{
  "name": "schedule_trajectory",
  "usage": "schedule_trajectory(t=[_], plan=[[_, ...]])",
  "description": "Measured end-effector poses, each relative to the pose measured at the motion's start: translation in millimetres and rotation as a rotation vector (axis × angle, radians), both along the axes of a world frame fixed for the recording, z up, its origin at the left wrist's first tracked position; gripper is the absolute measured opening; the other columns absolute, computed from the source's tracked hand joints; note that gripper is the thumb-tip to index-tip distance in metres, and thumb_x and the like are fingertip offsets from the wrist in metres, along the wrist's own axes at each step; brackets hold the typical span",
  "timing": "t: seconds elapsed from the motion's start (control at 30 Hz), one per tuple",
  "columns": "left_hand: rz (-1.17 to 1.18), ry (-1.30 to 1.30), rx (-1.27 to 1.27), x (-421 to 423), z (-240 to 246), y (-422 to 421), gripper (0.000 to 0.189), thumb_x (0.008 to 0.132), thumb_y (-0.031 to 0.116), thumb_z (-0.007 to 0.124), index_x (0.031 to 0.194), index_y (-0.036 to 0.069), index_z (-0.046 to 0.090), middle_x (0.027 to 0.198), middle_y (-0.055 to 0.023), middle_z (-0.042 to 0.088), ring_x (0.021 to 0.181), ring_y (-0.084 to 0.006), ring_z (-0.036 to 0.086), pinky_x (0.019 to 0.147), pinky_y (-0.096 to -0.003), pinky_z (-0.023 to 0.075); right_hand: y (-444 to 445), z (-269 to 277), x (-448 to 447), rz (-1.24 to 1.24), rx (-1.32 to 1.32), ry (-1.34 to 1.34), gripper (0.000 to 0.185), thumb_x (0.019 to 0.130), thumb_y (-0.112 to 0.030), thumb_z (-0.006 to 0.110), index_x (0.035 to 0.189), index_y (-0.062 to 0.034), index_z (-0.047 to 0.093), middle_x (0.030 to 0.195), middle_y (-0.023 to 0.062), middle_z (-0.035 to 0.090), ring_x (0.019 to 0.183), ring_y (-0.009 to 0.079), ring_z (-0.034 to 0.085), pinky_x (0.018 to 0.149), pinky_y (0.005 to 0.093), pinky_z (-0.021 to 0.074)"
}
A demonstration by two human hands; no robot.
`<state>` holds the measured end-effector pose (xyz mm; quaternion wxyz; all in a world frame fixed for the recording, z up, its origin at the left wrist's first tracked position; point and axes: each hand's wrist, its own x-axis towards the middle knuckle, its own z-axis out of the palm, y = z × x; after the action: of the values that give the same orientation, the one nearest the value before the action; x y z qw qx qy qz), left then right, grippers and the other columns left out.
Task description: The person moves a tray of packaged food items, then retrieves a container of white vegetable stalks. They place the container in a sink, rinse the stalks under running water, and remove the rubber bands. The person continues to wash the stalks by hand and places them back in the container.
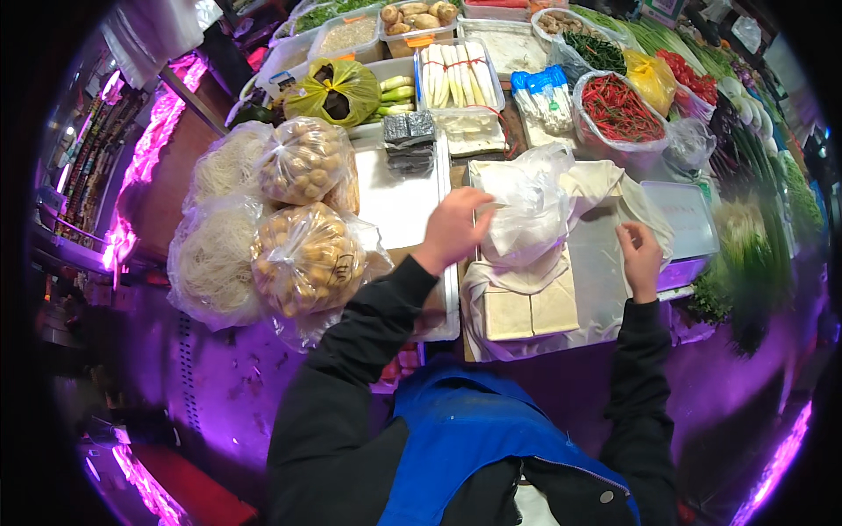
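My left hand (456, 227) is at the left edge of a crumpled clear plastic bag (529, 204), thumb and fingers close to the plastic; whether it grips the bag cannot be told. The bag lies over blocks of tofu (529, 314) and pale cloth (595, 177) in a shallow tray (592, 253). My right hand (640, 253) is above the tray's right side, beside the folded-back cloth, fingers curled and apart, with nothing seen in it.
Bags of round tan balls (309, 260) and noodles (217, 263) stand at left. A white tray (401, 204) holds dark wrapped blocks (409, 141). Behind are red chillies (618, 108), white stalks (457, 72) and potatoes (418, 16). A lidded plastic box (681, 220) and leafy greens are at right.
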<state>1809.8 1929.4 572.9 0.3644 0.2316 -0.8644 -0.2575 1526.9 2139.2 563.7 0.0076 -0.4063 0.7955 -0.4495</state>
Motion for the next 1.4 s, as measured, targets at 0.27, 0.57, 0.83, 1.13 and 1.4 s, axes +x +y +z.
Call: schedule_trajectory(t=[0.27,0.57,0.83,1.13,1.4], plan=[[0.146,0.047,0.670,55,38,-182,0.022,0.092,0.019,0.066,0.096,-0.002,0.070,0.078,-0.0040,0.069,0.069,-0.0091,0.062,0.064,-0.0244,0.0488,-150,91,15,0.382,0.079,0.357,0.028,0.084,-0.030,0.072,0.089,-0.0035,0.069,0.078,0.0133,0.066,0.069,0.0280,0.064,0.062,0.0376,0.0490],[0.245,0.239,1.014,-13,-4,-347,0.028,0.095,0.029,0.062,0.107,0.004,0.062,0.085,-0.0055,0.067,0.069,-0.0108,0.063,0.059,-0.0221,0.0505,-417,21,-42,0.234,0.895,0.415,0.047,0.087,-0.045,0.064,0.107,-0.0032,0.071,0.111,0.0198,0.068,0.102,0.0372,0.065,0.087,0.0448,0.0524],[0.521,0.105,0.557,-76,-112,-451,0.063,0.083,0.048,0.070,0.112,-0.006,0.063,0.108,-0.0237,0.067,0.103,-0.0335,0.065,0.089,-0.0380,0.0501,-484,-106,-81,0.095,0.564,0.136,0.053,0.084,-0.046,0.066,0.108,0.0014,0.066,0.109,0.0234,0.067,0.104,0.0386,0.063,0.088,0.0438,0.0502],[0.486,-0.377,0.412,-112,-120,-468,0.053,0.072,0.030,0.073,0.111,-0.003,0.062,0.118,-0.0271,0.063,0.105,-0.0421,0.063,0.088,-0.0462,0.0523,-517,-140,-81,-0.094,0.420,0.036,0.039,0.075,-0.035,0.076,0.092,-0.0014,0.064,0.090,0.0169,0.069,0.086,0.0319,0.067,0.075,0.0400,0.0508],[0.529,-0.499,0.339,-128,-109,-462,0.046,0.078,0.017,0.065,0.116,-0.007,0.054,0.115,-0.0269,0.064,0.109,-0.0424,0.062,0.091,-0.0478,0.0515,-536,-150,-97,0.045,0.323,-0.251,0.042,0.079,-0.025,0.074,0.109,0.0022,0.062,0.103,0.0164,0.068,0.091,0.0278,0.067,0.079,0.0382,0.0518]])
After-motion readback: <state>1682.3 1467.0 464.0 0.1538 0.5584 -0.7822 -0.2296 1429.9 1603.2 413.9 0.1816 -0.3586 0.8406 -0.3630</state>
